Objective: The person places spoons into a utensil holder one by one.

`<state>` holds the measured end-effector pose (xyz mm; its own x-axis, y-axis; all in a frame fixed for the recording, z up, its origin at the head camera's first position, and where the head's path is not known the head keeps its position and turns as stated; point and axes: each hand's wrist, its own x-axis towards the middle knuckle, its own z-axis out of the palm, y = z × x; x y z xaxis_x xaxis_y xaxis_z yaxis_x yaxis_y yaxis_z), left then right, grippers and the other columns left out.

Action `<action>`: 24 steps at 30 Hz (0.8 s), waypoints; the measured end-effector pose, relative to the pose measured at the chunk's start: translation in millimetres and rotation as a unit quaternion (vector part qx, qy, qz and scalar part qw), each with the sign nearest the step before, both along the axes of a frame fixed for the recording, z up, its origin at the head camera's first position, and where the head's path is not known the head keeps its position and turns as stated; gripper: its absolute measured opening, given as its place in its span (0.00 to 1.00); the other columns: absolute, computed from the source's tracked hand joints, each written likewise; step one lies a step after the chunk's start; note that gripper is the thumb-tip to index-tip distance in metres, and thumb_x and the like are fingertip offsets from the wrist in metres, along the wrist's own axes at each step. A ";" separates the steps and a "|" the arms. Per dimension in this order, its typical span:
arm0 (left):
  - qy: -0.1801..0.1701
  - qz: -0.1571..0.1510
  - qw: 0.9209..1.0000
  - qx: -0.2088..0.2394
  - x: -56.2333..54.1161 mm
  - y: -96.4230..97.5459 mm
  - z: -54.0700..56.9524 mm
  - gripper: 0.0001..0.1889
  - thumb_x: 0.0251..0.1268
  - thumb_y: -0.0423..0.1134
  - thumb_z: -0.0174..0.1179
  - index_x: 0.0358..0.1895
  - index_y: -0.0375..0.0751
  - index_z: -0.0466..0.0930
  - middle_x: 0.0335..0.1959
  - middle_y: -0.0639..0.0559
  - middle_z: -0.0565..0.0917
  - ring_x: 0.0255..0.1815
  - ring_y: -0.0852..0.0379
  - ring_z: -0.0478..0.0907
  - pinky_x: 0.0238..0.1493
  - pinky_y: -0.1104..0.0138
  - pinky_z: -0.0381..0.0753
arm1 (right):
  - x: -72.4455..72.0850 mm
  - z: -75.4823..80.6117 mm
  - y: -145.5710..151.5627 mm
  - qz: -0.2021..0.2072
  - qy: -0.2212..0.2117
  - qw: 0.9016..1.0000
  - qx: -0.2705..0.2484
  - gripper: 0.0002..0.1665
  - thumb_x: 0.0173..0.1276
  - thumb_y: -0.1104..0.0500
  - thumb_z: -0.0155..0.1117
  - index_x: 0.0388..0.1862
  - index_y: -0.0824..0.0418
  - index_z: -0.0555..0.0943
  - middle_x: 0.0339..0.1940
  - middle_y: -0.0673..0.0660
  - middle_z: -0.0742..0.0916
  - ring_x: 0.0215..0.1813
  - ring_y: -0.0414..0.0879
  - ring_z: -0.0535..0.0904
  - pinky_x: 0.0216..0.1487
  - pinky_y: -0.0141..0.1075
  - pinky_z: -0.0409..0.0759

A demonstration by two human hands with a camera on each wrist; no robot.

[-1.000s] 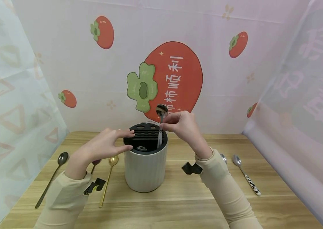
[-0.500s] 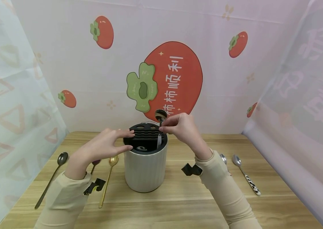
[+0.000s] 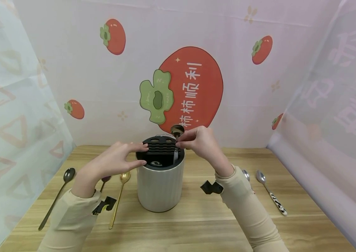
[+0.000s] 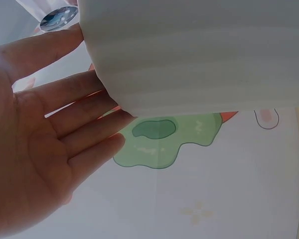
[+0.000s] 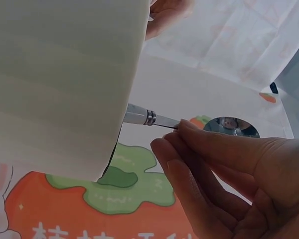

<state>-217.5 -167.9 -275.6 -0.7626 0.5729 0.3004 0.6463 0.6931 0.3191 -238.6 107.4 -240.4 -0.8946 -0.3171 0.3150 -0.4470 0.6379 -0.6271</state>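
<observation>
On my feed, the right hand (image 3: 200, 140) pinches the shiny metal spoon with a pale, ringed handle (image 3: 176, 155) by its neck, between thumb and fingertips. The bowl sits just above the grip; the handle runs nearly upright below it, its end inside the front compartment of the black slotted insert (image 3: 162, 153) on the white ribbed round holder (image 3: 159, 190). I judge that axis decisive. Left of the grip, farther from the spoon, the left hand (image 3: 114, 159) lies spread-fingered at the rim.

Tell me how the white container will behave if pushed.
The white container would probably slide rather than roll, since it stands upright on the wooden table. It may resist tipping, being broad all the way down.
</observation>
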 end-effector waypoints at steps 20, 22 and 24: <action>0.004 -0.001 1.000 0.001 -0.2 0.3 0.0 0.21 0.61 0.47 0.63 0.56 0.43 0.80 0.60 0.50 0.79 0.58 0.51 0.77 0.58 0.54 0.75 | -6.7 -6.6 3.7 0.018 -0.041 0.999 0.004 0.03 0.55 0.58 0.74 0.29 0.55 0.89 0.26 0.50 0.88 0.30 0.39 0.81 0.34 0.32 0.80; 0.005 -0.001 1.000 0.001 -0.2 0.2 -0.1 0.21 0.61 0.47 0.63 0.56 0.43 0.80 0.60 0.50 0.79 0.58 0.51 0.77 0.58 0.54 0.75 | -6.8 -7.4 7.0 0.013 -0.042 0.999 0.000 0.03 0.55 0.58 0.74 0.29 0.55 0.89 0.26 0.51 0.88 0.31 0.41 0.83 0.34 0.32 0.81; 0.005 -0.001 1.000 0.000 -0.2 0.3 -0.1 0.21 0.61 0.47 0.62 0.57 0.43 0.80 0.60 0.50 0.79 0.58 0.51 0.77 0.58 0.54 0.75 | -6.6 -8.4 11.4 0.007 -0.036 0.999 0.002 0.04 0.56 0.58 0.73 0.30 0.55 0.89 0.26 0.52 0.88 0.31 0.42 0.83 0.33 0.33 0.80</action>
<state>-217.6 -167.6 -275.6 -0.7584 0.5741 0.3087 0.6509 0.6919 0.3124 -245.1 118.8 -248.8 -0.9101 -0.3315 0.2489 -0.4102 0.6340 -0.6556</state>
